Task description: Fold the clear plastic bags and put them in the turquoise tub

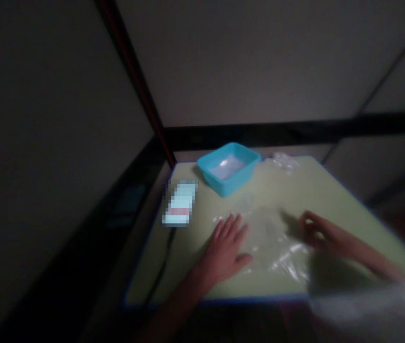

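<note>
A clear plastic bag [268, 233] lies flat on the pale yellow table, its creases catching the light. My left hand [225, 250] rests open on the bag's left side, palm down with the fingers spread. To the right, my right hand [318, 233] is raised a little over the table, casting a shadow. Its thumb and fingers curl together in a pinch beside the bag's right side. Whatever it pinches, if anything, is too blurred to make out.
A turquoise plastic basin [229, 183] with shiny whitish contents stands at the back. Crumpled clear plastic [285, 162] lies right of it. On the left is a lit, pixelated phone [181, 204] with a dark cable [162, 267]. Walls border the back and left.
</note>
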{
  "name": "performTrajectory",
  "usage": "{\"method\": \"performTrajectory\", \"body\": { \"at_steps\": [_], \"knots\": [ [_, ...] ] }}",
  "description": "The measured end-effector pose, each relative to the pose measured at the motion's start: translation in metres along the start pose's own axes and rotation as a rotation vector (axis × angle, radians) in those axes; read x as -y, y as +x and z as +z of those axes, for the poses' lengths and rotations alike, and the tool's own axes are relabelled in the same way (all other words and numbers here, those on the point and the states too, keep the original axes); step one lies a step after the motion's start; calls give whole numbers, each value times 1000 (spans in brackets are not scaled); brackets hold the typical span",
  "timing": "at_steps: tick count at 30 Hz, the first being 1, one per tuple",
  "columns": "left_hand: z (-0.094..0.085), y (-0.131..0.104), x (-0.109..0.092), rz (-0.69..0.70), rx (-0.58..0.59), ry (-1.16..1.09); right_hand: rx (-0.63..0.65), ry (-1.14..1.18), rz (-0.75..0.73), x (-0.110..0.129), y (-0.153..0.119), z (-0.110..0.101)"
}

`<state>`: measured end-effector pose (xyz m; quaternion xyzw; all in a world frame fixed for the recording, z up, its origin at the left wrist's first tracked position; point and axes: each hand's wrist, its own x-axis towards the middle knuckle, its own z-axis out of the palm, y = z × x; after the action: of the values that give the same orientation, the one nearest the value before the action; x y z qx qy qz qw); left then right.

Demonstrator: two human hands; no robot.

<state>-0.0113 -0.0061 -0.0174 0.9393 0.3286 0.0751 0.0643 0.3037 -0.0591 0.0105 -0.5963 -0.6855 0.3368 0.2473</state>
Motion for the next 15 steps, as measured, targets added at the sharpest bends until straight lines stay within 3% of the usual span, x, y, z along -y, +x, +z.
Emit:
{"method": "performTrajectory", "body": {
  "at_steps": [3,5,7,10,13,15],
  "knots": [
    [-3,0,-1,-3,-11,18,-218,-371,16,-7,-3,-20],
    [-7,2,-3,-11,-17,31,-327,-523,-34,6,3,-15],
    [-9,4,-6,-20,-28,38,-318,-499,-162,27,14,7],
    [-8,10,-8,-38,-30,42,-194,-468,-322,52,32,55],
    [-1,12,-6,-58,-11,47,-126,-563,-456,48,44,90],
    [3,11,-3,-64,-16,55,-105,-622,-473,32,47,93]
  ]
}}
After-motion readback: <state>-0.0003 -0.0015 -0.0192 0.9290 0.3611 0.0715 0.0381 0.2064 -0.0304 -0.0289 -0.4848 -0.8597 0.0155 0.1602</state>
